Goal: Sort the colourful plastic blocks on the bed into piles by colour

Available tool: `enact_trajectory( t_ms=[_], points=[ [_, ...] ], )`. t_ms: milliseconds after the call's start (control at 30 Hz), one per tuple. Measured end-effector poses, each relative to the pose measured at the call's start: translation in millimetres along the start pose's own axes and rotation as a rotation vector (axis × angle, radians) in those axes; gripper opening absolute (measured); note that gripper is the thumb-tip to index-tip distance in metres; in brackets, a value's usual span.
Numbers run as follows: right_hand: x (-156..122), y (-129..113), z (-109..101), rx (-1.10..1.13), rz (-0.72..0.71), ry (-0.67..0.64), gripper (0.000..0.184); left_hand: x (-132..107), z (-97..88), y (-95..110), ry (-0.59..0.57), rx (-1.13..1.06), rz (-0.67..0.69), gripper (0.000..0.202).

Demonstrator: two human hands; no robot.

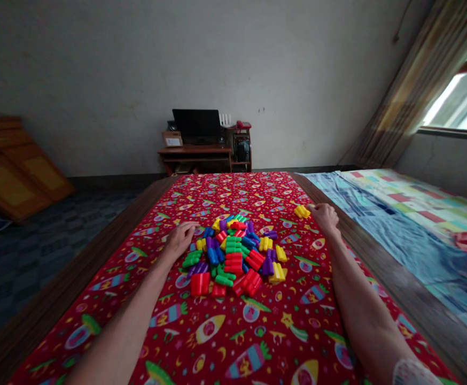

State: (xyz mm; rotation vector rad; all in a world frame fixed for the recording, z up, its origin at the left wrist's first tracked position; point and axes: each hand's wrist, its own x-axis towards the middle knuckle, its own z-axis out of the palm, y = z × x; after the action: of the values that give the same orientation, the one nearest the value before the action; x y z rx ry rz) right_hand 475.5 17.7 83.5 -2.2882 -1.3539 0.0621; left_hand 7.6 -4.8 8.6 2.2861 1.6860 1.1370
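Observation:
A heap of plastic toy building blocks (233,247) in red, green, blue, purple and yellow lies on a red patterned cloth (213,342). At the heap's left edge rests my left hand (180,238), its fingers loosely stretched toward the blocks and nothing seen in them. Off to the right and farther back, my right hand (325,217) has its fingertips closed at the right end of a yellow block (302,212). That block sits apart from the heap, on or just above the cloth.
The cloth covers a long table with dark wooden edges (381,283). To the right is a bed with a checked blue sheet (362,214). Against the far wall stands a desk (195,152) with a monitor (197,124). A wooden cabinet (21,166) is at left.

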Motion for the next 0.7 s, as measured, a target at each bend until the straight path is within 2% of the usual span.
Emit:
enact_trajectory(
  t_ms=[67,100,133,200,233,267,300,333,400,467,533,700],
  points=[
    [-6.9,-16.6,-8.3,0.061,-0.166,0.017,0.036,0.0,-0.3,0.9,0.002,-0.001,-0.001,0.044],
    [-12.8,-27.6,-12.7,0.091,-0.287,-0.016,0.036,0.0,-0.3,1.1,0.004,-0.001,-0.001,0.044],
    [-20.8,-39.7,-16.6,0.103,-0.422,-0.103,0.035,-0.1,-0.3,1.2,0.006,-0.002,0.000,0.045],
    [-43.1,-64.4,-22.1,0.046,-0.688,-0.415,0.030,-0.4,-0.1,0.9,0.008,-0.001,0.001,0.045],
    [-56.8,-75.6,-23.1,-0.029,-0.796,-0.585,0.026,-0.6,0.0,0.6,0.009,0.000,0.001,0.044],
    [-71.2,-85.4,-22.9,-0.116,-0.877,-0.699,0.022,-0.8,0.1,0.3,0.011,0.002,0.001,0.044],
    [-85.4,-93.4,-21.6,-0.205,-0.936,-0.717,0.018,-1.0,0.2,-0.1,0.015,0.004,0.001,0.043],
    [-98.4,-99.5,-19.5,-0.282,-0.969,-0.672,0.019,-1.2,0.2,-0.4,0.018,0.004,0.002,0.043],
    [-117.5,-106.2,-14.3,-0.384,-0.981,-0.530,0.022,-1.3,0.2,-0.9,0.020,0.004,0.003,0.042],
    [-124.4,-107.3,-10.1,-0.422,-0.970,-0.491,0.021,-1.1,0.1,-1.0,0.016,0.004,0.005,0.043],
    [-120.0,-105.1,-8.4,-0.416,-0.990,-0.527,0.020,-0.9,-0.2,-0.8,0.013,0.004,0.008,0.043],
    [-89.3,-96.4,-11.5,-0.286,-1.019,-0.601,0.013,-0.9,-0.8,1.2,0.012,0.004,-0.007,0.044]
  ],
)
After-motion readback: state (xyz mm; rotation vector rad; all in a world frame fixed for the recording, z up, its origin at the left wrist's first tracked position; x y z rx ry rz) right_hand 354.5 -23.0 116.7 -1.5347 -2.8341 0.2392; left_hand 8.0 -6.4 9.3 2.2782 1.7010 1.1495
